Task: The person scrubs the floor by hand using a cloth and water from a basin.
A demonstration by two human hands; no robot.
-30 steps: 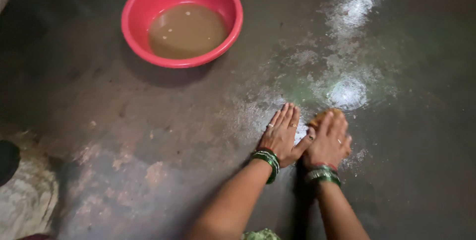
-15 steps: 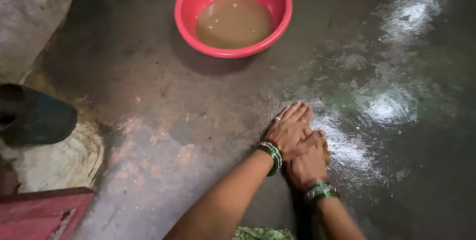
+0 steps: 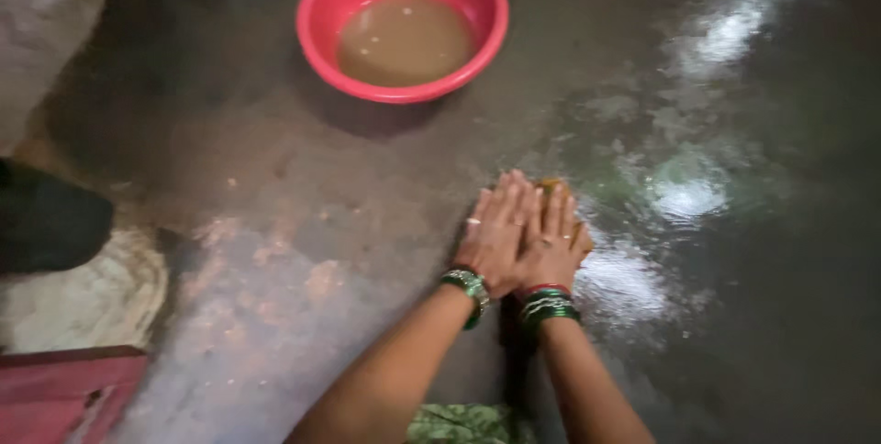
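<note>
We would keep steady, even pressure on the brownish cloth, which lies on the wet floor right and near of the red basin, with our left hand and right hand pressed flat side by side, fingers extended and pointing far, holding the cloth down.

Both hands cover most of the cloth; only its brown far edge shows. The basin rim is cut by the top edge. A dark shape at left is unidentifiable.
</note>
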